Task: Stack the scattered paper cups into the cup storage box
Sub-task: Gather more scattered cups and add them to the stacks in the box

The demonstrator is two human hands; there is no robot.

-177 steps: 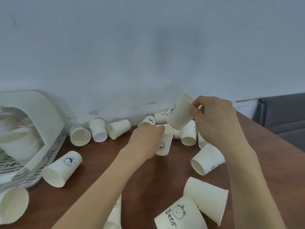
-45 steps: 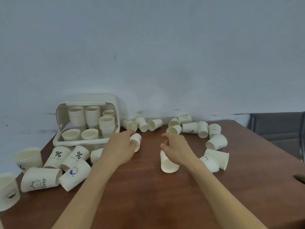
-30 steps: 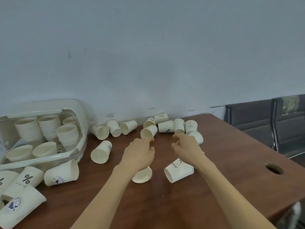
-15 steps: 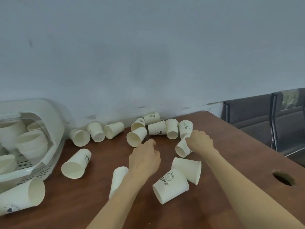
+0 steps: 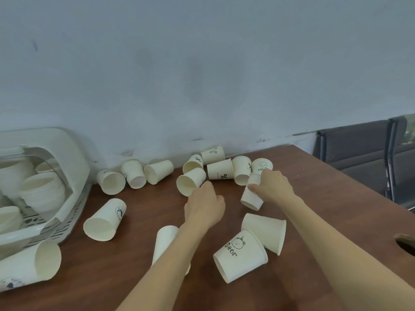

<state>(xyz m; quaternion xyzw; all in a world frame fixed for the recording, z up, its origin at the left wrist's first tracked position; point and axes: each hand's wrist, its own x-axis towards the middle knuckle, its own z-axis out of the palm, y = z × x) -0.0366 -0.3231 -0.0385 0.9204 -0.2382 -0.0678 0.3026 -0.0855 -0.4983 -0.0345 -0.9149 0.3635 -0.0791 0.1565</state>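
Several white paper cups lie scattered on the brown table (image 5: 314,194). My right hand (image 5: 272,187) grips one small cup (image 5: 251,196) by its side, just in front of the "HELLO" cup (image 5: 261,164). My left hand (image 5: 204,208) hovers palm down with loosely curled fingers and holds nothing; its fingertips are close to a cup lying on its side (image 5: 190,181). A "Bear" cup (image 5: 241,254) lies near my right forearm, and another cup (image 5: 165,239) is partly hidden under my left forearm. The white cup storage box (image 5: 67,158) stands at the left with stacked cups (image 5: 42,191) inside.
More cups lie in a row along the wall (image 5: 202,75), with one blue-logo cup (image 5: 104,218) and a large one (image 5: 31,263) near the box. A round cable hole (image 5: 406,242) is at the table's right edge. Grey chairs (image 5: 359,158) stand beyond it.
My right hand has closed round the small cup and tipped it up. My left hand has reached forward toward the cup lying on its side. The view has moved closer.
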